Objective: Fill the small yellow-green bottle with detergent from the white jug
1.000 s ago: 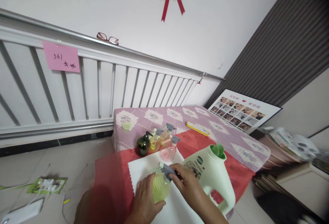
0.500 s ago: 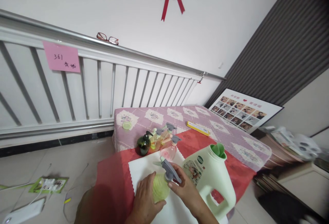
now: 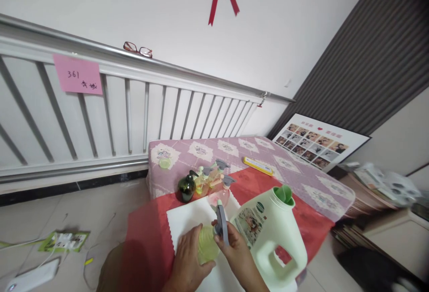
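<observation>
A small clear spray bottle (image 3: 208,246) with yellow-green liquid is tilted over the white cloth (image 3: 187,220). My left hand (image 3: 191,258) is wrapped round its body. At its neck, my right hand (image 3: 236,249) grips the grey spray head (image 3: 221,226). Close on the right stands a large pale green jug (image 3: 278,234) with a handle, its mouth uncapped and a green piece inside the opening. Just beyond the cloth several small bottles are grouped, among them a dark green bottle (image 3: 187,188) and a pink-tinted spray bottle (image 3: 219,196).
A red cloth (image 3: 147,225) covers part of the flower-patterned table (image 3: 234,149). On it lie a pale green cap (image 3: 164,162) and a yellow box (image 3: 258,166). The radiator (image 3: 134,113) runs behind. A power strip (image 3: 67,240) with cables lies on the floor at left.
The grey spray head has turned in my right hand, its nozzle swinging from pointing left to pointing away from me. My left hand keeps its hold on the bottle.
</observation>
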A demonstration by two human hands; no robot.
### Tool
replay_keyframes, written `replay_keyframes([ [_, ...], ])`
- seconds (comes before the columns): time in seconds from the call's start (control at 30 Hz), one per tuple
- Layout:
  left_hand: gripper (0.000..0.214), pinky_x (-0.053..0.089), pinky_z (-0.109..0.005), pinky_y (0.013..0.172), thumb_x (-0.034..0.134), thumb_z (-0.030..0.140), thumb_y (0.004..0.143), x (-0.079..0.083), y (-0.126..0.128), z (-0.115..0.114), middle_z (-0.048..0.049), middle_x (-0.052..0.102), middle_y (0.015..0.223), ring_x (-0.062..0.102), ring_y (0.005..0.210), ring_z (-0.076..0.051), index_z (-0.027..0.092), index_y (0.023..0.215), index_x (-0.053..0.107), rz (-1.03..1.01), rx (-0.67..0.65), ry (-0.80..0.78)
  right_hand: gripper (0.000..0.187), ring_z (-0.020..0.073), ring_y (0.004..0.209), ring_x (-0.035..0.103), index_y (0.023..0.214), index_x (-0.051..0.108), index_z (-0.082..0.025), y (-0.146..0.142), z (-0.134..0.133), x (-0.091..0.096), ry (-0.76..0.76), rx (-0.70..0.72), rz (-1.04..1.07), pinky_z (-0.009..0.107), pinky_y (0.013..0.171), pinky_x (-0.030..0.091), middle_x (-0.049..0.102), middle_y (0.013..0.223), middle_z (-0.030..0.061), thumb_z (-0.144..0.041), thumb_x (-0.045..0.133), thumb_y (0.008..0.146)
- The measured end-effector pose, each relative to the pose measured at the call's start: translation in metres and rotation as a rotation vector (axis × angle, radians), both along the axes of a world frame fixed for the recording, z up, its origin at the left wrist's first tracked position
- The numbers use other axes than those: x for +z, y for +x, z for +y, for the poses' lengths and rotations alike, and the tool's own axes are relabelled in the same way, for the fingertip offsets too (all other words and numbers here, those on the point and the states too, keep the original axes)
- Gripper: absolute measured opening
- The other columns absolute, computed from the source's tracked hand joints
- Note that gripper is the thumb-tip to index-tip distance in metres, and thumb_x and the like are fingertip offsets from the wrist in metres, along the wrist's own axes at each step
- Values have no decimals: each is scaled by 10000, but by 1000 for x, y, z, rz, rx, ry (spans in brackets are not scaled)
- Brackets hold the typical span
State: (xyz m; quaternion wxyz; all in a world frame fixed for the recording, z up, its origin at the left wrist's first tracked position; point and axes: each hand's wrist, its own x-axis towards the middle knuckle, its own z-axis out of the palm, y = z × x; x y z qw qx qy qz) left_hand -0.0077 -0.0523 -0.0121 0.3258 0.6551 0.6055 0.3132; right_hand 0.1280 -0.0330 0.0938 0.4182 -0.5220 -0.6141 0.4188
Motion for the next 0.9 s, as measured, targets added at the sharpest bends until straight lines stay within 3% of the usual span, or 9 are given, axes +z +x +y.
replay_keyframes([
  [0.23,863,312,-439,1171,613,270,612,-4,1,0,-121,504,1468,440,1357,-280,131,1428,371,16,-5,10,260,254,797,696,846,638,-228,-15,-7,-16,45,-241,58,382,738,579,728,851,54,-392,744,674],
  [0.47,865,317,-469,1177,630,283,634,-15,5,4,-155,468,1495,424,1377,-314,110,1434,352,32,-4,39,191,262,820,692,822,613,-244,-23,-8,-19,93,-319,55,402,788,570,720,827,37,-326,705,677],
  [0.67,974,220,-407,1227,603,128,529,-25,-11,21,-197,343,1567,296,1467,-307,50,1455,311,-69,-181,-61,178,249,791,679,813,624,-231,-18,-6,-33,129,-334,57,377,775,550,717,804,35,-356,669,693],
  [0.77,834,277,-378,1200,553,162,618,-14,-23,27,-151,389,1553,335,1455,-260,100,1430,373,-307,-201,-127,164,237,789,673,797,617,-227,-18,-4,-45,165,-374,80,350,772,531,708,788,25,-340,639,681],
  [0.9,563,458,-370,1054,540,286,735,25,-14,19,-120,583,1393,517,1326,-264,164,1285,533,-521,-49,-111,158,223,727,662,760,609,-235,-18,-4,-49,156,-352,126,335,754,520,704,712,-5,-304,667,631],
])
